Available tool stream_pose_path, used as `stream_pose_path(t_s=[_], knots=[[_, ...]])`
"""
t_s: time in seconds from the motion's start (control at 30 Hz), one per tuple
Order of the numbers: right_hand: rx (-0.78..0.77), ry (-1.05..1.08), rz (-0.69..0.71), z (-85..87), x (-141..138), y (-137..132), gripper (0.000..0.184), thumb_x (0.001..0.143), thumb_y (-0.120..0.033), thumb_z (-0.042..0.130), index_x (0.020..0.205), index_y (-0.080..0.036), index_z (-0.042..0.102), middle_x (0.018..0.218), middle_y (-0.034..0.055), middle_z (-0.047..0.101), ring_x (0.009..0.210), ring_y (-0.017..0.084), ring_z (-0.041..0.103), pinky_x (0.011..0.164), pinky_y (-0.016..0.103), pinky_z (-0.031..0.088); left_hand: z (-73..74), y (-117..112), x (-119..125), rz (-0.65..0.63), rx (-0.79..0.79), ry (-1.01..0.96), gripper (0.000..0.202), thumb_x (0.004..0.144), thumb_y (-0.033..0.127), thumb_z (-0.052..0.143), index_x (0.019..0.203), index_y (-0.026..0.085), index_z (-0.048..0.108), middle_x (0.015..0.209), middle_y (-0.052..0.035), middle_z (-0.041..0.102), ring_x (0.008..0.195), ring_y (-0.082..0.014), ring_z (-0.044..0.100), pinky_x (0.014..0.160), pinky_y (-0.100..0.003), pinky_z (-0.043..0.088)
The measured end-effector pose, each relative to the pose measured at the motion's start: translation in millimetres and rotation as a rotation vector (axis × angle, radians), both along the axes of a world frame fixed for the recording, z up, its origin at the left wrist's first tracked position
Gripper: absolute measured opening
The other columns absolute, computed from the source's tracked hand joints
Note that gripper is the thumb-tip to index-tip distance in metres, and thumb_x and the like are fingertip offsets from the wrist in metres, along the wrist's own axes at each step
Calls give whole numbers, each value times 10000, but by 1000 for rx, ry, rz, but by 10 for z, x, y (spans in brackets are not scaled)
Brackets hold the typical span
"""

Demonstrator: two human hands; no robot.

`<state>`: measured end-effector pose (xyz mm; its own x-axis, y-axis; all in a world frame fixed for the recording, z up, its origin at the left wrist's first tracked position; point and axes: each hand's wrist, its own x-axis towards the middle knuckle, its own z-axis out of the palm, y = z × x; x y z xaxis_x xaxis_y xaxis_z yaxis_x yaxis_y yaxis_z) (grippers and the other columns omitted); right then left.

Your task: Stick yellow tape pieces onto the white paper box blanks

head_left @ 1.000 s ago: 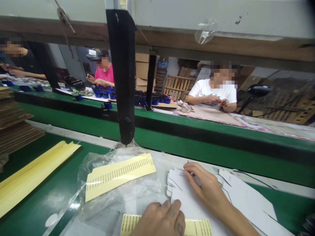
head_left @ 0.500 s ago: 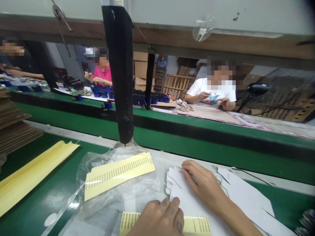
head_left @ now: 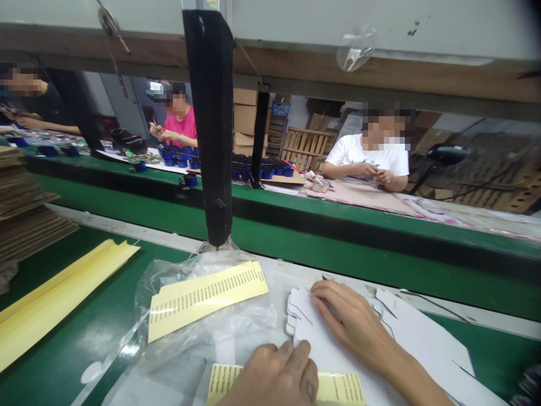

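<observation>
Head view, looking forward and down over a green work surface (head_left: 122, 282). Left hand (head_left: 274, 375) low at centre, back upward, fingers bent and close together, lying across a printed yellow label sheet (head_left: 342, 389); both ends of the sheet show either side of the hand. Fingertips are hidden, so cannot tell whether it pinches anything. Right hand (head_left: 353, 321) sits on a stack of white die-cut cards (head_left: 304, 316), thumb and forefinger reaching left with a small gap between them, tips near each other; cannot tell whether a card is gripped. The stack's notched left edges show just beyond the left hand's knuckles. Another white card (head_left: 431, 332) spreads to the right of the right wrist. Left of the hands, a second yellow label sheet (head_left: 207, 299) lies tilted on crumpled clear plastic (head_left: 253, 324). Farther left, a long folded yellow paper (head_left: 63, 304); behind it, stacked brown cardboard (head_left: 25, 208). A black post (head_left: 211, 124) rises past the plastic. Across the green line, a co-worker in a white shirt (head_left: 350, 152) brings both hands close together; another in pink (head_left: 186, 124) works beside blue round parts (head_left: 177, 158).
</observation>
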<state>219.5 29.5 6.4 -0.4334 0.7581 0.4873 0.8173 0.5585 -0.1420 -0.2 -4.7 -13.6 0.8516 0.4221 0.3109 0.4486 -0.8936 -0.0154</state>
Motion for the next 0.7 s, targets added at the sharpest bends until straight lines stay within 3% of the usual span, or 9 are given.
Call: stream_pose_path(t_s=[0.7], knots=[[-7, 7, 13, -27, -55, 4, 132, 993, -160, 460, 937, -212, 569, 940, 45, 701, 842, 209, 641, 723, 373, 507, -35, 1, 7, 11, 40, -73, 192, 825, 266, 722, 933, 146, 620, 1147, -91, 726, 773, -224, 713, 438, -322, 526]])
